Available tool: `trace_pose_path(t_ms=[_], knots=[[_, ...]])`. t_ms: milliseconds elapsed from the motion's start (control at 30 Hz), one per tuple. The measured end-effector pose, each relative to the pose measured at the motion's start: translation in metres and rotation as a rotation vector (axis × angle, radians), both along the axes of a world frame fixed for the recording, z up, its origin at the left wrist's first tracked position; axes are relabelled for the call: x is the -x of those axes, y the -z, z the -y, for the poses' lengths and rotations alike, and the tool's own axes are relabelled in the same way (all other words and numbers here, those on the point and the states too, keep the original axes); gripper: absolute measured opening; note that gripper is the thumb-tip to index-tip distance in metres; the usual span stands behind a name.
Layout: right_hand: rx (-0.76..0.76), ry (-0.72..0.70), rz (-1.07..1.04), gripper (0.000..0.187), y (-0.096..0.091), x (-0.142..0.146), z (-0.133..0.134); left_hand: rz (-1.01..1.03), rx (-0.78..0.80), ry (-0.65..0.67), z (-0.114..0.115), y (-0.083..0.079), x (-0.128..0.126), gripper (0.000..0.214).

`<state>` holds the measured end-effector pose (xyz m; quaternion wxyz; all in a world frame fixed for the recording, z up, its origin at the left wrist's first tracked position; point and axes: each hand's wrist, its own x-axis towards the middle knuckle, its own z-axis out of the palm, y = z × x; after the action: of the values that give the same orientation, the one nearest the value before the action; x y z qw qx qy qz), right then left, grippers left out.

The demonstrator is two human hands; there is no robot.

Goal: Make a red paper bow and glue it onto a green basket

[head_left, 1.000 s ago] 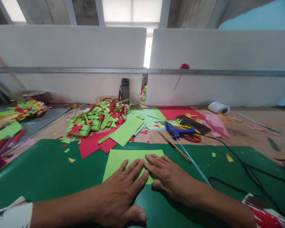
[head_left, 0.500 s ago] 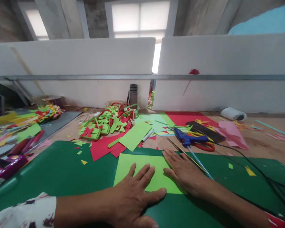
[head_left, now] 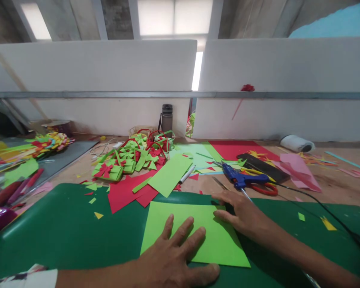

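A light green sheet of paper lies flat on the dark green mat. My left hand rests palm down on the sheet's left and front part, fingers spread. At the sheet's top right corner is my right hand, its fingers bent and the thumb apart from them, with nothing gripped that I can see. Just beyond the right hand lie a blue glue gun and red-handled scissors. The tips of a thin metal tool show behind its fingers.
A cut green piece and a white marker lie over red paper. Folded green and red paper pieces are heaped behind, near a grey bottle. The glue gun's black cord crosses the right side. Paper scraps dot the mat.
My right hand has lifted slightly from lying flat, its fingers now bent at the sheet's corner. The sheet appears lower and nearer in view. My left hand stays spread on it.
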<state>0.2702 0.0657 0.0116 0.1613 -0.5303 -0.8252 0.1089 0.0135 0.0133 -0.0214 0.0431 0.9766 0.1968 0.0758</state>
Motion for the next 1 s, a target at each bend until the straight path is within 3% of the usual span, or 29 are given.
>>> trace_pose_path(t_ms=[200,400,500,667,767,867,1000], knots=[[0.068,-0.003,-0.086,0.01,-0.015,0.009,0.007,0.016,0.043,-0.018,0.002,-0.004,-0.001,0.042],[-0.182,-0.168,-0.098,0.017,-0.001,0.005,0.016,-0.001,0.093,-0.014,0.001,-0.012,0.0,0.042],[-0.306,-0.189,-0.102,0.019,0.008,0.002,0.017,-0.006,0.082,-0.001,0.001,-0.006,0.0,0.048],[-0.471,-0.255,-0.165,0.014,0.002,0.003,0.021,0.155,-0.15,-0.048,0.003,0.007,-0.001,0.047],[-0.548,-0.267,-0.205,0.014,-0.005,0.004,0.027,0.416,-0.358,-0.118,0.0,-0.004,0.003,0.035],[-0.605,-0.242,-0.204,0.016,-0.008,0.004,0.033,0.467,-0.492,-0.307,-0.01,-0.025,0.012,0.032],[-0.634,-0.205,-0.226,0.023,-0.006,0.003,0.037,0.437,-0.395,-0.478,-0.025,-0.043,0.025,0.022]])
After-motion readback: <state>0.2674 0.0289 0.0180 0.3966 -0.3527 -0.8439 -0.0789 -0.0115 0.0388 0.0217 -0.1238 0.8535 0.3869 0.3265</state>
